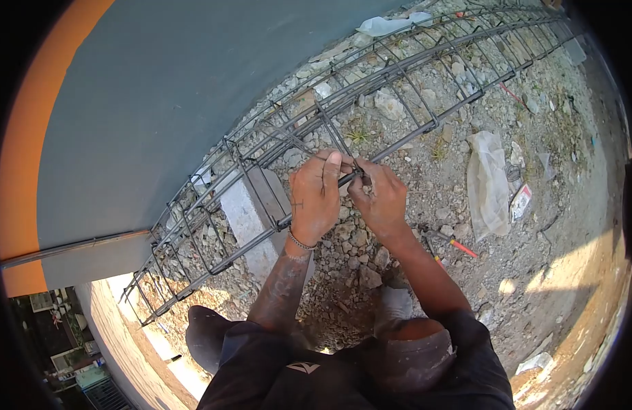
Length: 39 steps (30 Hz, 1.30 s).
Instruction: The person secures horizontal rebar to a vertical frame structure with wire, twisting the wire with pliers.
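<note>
A long rebar cage (398, 140) of dark bars and square stirrups runs diagonally in front of me. My left hand (316, 195) is closed at its near long bar, thumb raised, with thin dark tie wire (299, 142) running into the fingers. Close beside it, my right hand (381, 198) pinches at the joint where a stirrup (335, 130) meets that bar. The fingertips hide most of the wire there. Under the cage, left of my hands, lies a pale concrete block (244, 205).
A grey wall (145, 123) with an orange band stands behind the cage. Rubble (360, 253) covers the ground. To the right lie a hand tool with red and yellow handles (463, 247), a translucent plastic sheet (488, 184) and a small packet (521, 202). My knee (415, 352) is below.
</note>
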### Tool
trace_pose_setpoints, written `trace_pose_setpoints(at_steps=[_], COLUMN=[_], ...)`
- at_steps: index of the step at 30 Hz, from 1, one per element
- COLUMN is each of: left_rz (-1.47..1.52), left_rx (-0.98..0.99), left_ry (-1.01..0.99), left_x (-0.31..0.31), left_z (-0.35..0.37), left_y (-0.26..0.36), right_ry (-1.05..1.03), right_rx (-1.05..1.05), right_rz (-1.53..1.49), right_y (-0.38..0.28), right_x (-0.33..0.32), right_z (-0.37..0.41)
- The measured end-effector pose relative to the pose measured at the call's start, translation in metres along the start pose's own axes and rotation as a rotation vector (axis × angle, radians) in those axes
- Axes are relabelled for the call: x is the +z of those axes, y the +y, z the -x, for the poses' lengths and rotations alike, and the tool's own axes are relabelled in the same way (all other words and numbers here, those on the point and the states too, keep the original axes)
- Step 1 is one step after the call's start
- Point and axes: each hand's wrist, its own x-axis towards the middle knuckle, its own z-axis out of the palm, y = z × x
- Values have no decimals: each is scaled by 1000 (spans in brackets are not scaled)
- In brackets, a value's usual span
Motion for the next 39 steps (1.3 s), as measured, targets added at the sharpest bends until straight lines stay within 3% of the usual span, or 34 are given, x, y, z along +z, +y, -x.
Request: trace_pose_setpoints(at_steps=[5,11,14,19,23,25,27,30,32,39], left_rz=[-75,-134,-103,-71,-59,-35,-33,24,74,177], left_rx=[-8,5,-1,63,90,75,91,35,8,4], left_ry=[-42,-99,-109,-84,2,-22,-13,-9,17,105], left_x=[-4,-11,-13,-10,-3,-3,-6,-6,-5,-4], left_z=[2,3,9,15,16,19,17,17,19,18], left_y=[-7,-1,-7,-9,-8,-7,-11,-10,-11,-8], right_ry=[-114,-25,67,-40,-53,-121,-124,-120,-214,-383], right_rx=[102,-147,-2,359,370,142,86,356,452,455], right_rz=[-132,25,-119,-383,-400,-141,152,692,803,856], right_y=[-7,14,11,3,13,14,55,111,136,155], right_x=[-21,-21,-15,-20,-29,-48,-79,-141,-169,-156], right_z=[-6,-8,-6,-11,1,22,72,156,199,199])
